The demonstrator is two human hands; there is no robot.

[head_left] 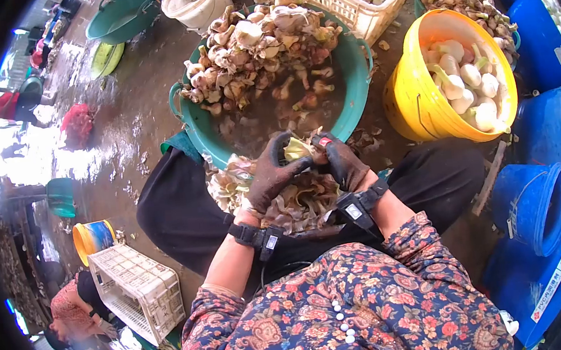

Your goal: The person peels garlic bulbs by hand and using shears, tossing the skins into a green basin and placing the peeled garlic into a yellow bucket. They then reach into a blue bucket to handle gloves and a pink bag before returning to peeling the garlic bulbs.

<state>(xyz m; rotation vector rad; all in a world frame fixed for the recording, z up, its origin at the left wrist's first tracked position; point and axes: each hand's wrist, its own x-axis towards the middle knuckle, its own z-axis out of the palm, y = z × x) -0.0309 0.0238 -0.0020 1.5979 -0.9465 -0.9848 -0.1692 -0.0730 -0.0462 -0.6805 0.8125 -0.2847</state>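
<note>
Peeling entry: pale bulb (298,148) held over the lap by the green basin (354,97), left hand (273,178) wrapped beneath it, right hand (343,162) pinching its top; by judgement best worked low above the husk pile (306,199), turning it steadily so skins drop clear.

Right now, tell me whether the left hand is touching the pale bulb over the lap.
Touching. The head view shows the gloved left hand curled around the pale bulb, with no gap; the right hand grips it too.
</note>
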